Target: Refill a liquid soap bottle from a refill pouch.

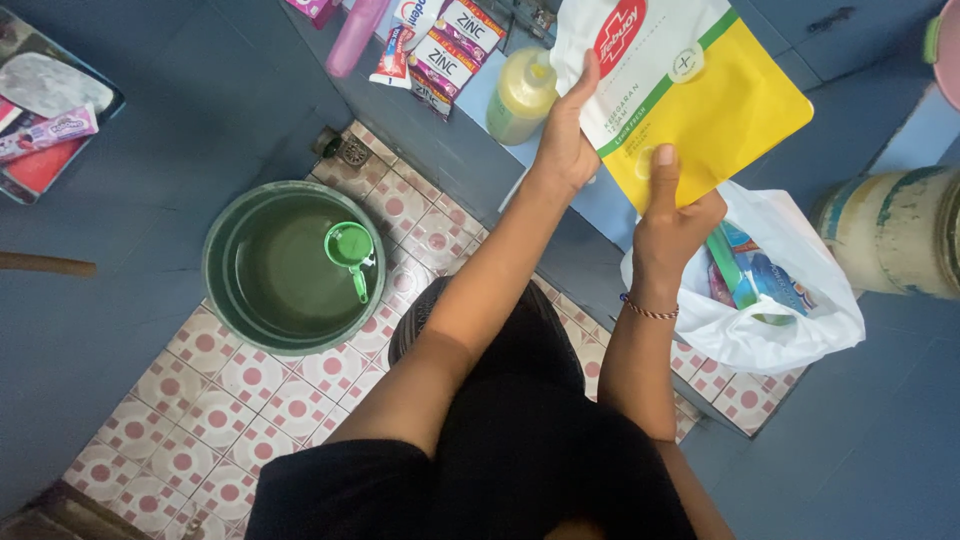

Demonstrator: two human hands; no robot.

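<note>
Both my hands hold up a large white and yellow refill pouch (pixel 700 100) with a green stripe and a red emblem. My left hand (pixel 567 140) grips its left edge. My right hand (pixel 670 215) pinches its lower edge, thumb on the front. Just below the pouch, a white plastic bag (pixel 780 330) lies open on the blue ledge, with toothbrushes and other small packaged items inside. A pale yellow-green bottle (pixel 522 100) stands on the ledge beside my left hand.
A green bucket (pixel 225 240) of water with a small green dipper (pixel 350 248) floating in it sits on the pink patterned tile floor (pixel 200 400). Sachets (pixel 440 45) and a pink bottle (pixel 355 35) lie on the ledge. A weathered drum (pixel 890 230) stands at right.
</note>
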